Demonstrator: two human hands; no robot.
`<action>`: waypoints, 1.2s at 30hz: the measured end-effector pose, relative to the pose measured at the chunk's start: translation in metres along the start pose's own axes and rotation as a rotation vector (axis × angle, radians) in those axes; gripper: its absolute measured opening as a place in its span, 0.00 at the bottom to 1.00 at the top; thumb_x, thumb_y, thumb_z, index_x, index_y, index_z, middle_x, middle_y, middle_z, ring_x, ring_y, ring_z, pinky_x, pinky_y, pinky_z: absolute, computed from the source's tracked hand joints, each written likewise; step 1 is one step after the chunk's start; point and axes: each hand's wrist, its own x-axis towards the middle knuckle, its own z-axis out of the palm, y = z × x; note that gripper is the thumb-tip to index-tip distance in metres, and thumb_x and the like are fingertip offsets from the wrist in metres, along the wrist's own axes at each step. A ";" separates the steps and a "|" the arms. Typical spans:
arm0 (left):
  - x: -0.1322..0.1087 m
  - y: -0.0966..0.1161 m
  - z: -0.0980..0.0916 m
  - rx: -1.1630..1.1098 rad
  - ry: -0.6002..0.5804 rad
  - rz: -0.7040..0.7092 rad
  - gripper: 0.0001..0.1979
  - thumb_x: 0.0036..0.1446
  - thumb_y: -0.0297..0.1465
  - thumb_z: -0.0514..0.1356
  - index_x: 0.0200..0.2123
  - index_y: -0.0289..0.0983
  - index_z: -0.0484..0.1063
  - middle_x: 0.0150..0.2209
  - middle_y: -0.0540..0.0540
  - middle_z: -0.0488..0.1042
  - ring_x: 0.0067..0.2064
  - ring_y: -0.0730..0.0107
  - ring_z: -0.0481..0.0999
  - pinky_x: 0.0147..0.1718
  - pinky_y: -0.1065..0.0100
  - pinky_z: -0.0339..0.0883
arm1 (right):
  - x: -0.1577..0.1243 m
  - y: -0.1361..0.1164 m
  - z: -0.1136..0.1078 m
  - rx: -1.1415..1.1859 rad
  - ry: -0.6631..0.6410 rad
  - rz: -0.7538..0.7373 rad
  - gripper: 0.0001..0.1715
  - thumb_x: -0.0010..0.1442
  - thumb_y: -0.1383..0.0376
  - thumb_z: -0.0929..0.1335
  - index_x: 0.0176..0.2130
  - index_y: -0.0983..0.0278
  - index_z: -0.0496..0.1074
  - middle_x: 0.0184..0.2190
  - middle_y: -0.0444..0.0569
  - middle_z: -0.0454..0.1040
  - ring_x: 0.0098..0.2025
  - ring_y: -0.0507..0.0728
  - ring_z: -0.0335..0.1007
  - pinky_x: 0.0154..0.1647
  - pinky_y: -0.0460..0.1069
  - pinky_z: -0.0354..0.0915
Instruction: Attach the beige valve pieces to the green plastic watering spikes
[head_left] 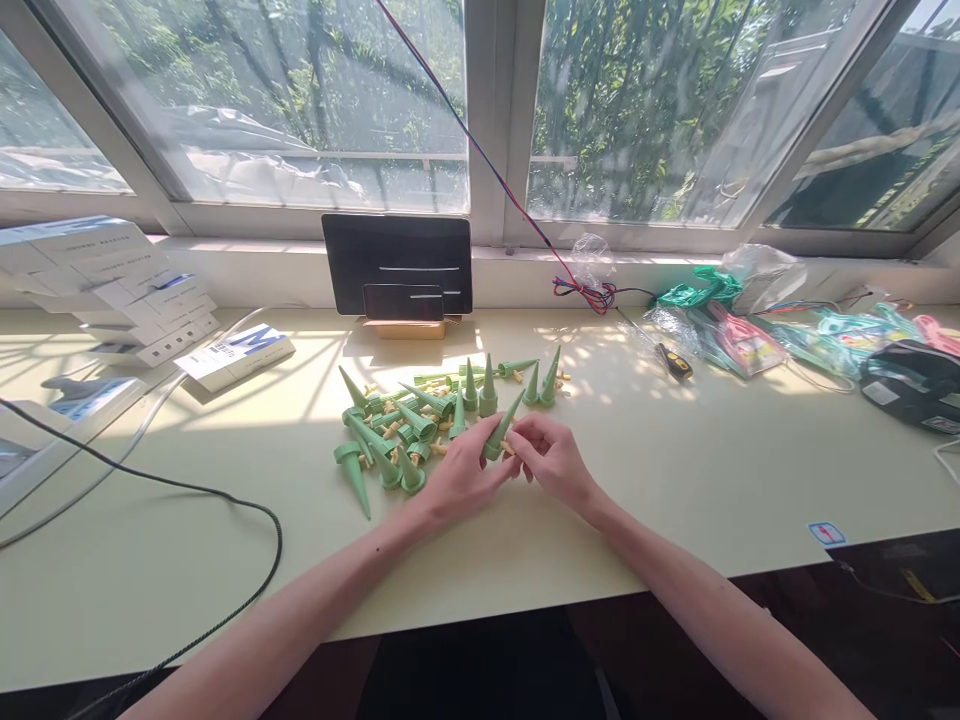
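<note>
My left hand [466, 472] is closed around a green plant watering spike [505, 422], its pointed end tilted up and to the right. At the spike's wide end, my right hand [553, 452] pinches a small tan valve piece [508, 448]; whether it is joined to the spike is hidden by the fingers. Left of and behind my hands lies a pile of similar green spikes [375, 435] mixed with tan pieces. Several others stand point up, among them a spike [487, 388] just behind my left hand and another spike [550, 378] behind my right.
A tablet [397, 255] and a phone [403, 302] rest in a wooden stand [409, 328] by the window. White boxes [112, 280] are stacked at left, near a black cable [225, 492]. A yellow-black screwdriver [673, 360], bagged cords [739, 340] and a black case [911, 385] lie at right.
</note>
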 end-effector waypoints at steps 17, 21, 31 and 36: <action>-0.002 -0.003 0.002 0.001 -0.019 0.055 0.19 0.62 0.34 0.57 0.55 0.36 0.65 0.37 0.45 0.77 0.33 0.70 0.74 0.23 0.74 0.64 | 0.001 0.004 0.003 -0.023 0.004 0.009 0.16 0.63 0.55 0.67 0.32 0.65 0.72 0.22 0.45 0.72 0.19 0.50 0.66 0.17 0.44 0.62; -0.002 -0.004 0.002 0.021 -0.002 0.069 0.18 0.61 0.32 0.57 0.54 0.36 0.66 0.36 0.47 0.77 0.32 0.73 0.73 0.23 0.75 0.64 | 0.000 0.005 0.003 -0.038 -0.006 0.012 0.16 0.64 0.56 0.66 0.31 0.65 0.71 0.22 0.43 0.71 0.18 0.49 0.64 0.17 0.44 0.62; -0.002 -0.003 0.001 0.048 -0.022 0.075 0.15 0.62 0.33 0.56 0.52 0.37 0.66 0.34 0.49 0.76 0.28 0.75 0.71 0.25 0.74 0.64 | 0.001 0.007 0.004 0.029 -0.037 0.033 0.15 0.64 0.57 0.66 0.30 0.65 0.70 0.20 0.42 0.71 0.18 0.49 0.66 0.18 0.44 0.64; -0.002 -0.003 0.002 0.048 -0.042 0.065 0.16 0.63 0.34 0.55 0.53 0.37 0.66 0.36 0.48 0.77 0.28 0.74 0.72 0.27 0.73 0.65 | 0.002 0.003 0.006 0.070 -0.022 0.075 0.16 0.62 0.56 0.67 0.29 0.64 0.70 0.19 0.42 0.70 0.17 0.50 0.67 0.17 0.45 0.65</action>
